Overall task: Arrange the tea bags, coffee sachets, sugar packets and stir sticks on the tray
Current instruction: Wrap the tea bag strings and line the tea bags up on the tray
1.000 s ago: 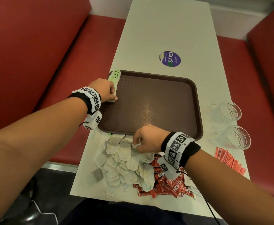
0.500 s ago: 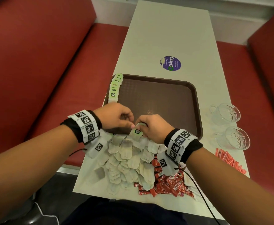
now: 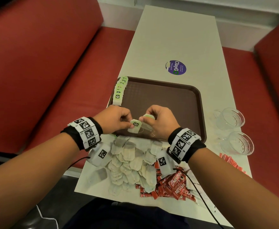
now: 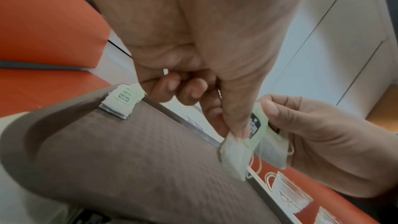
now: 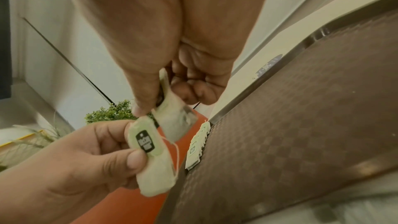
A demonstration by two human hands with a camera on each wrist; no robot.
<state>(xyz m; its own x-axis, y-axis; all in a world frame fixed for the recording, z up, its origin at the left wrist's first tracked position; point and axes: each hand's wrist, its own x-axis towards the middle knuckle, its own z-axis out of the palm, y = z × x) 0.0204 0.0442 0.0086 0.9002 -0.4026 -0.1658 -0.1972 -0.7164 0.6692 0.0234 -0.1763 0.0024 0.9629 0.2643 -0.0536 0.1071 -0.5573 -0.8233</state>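
A brown tray (image 3: 165,98) lies on the white table. Along its left edge stands a row of green-tagged tea bags (image 3: 119,90), also seen in the left wrist view (image 4: 121,102) and the right wrist view (image 5: 197,147). Both hands hover over the tray's near edge. My left hand (image 3: 129,123) pinches one tea bag (image 3: 134,126) between thumb and forefinger (image 4: 235,149) (image 5: 150,157). My right hand (image 3: 143,119) pinches a second tea bag (image 3: 148,116) (image 5: 175,120) (image 4: 273,151) right beside it. A thread runs between the two bags.
A loose pile of tea bags (image 3: 132,162) lies in front of the tray, with red coffee sachets (image 3: 176,185) to its right. Thin red packets (image 3: 231,162) and two glass cups (image 3: 229,119) (image 3: 240,143) sit at the table's right edge. Red benches flank the table.
My left hand came back from the tea bag row to the tray's near edge. My right hand rose from the pile with tea bags, and each hand now holds one.
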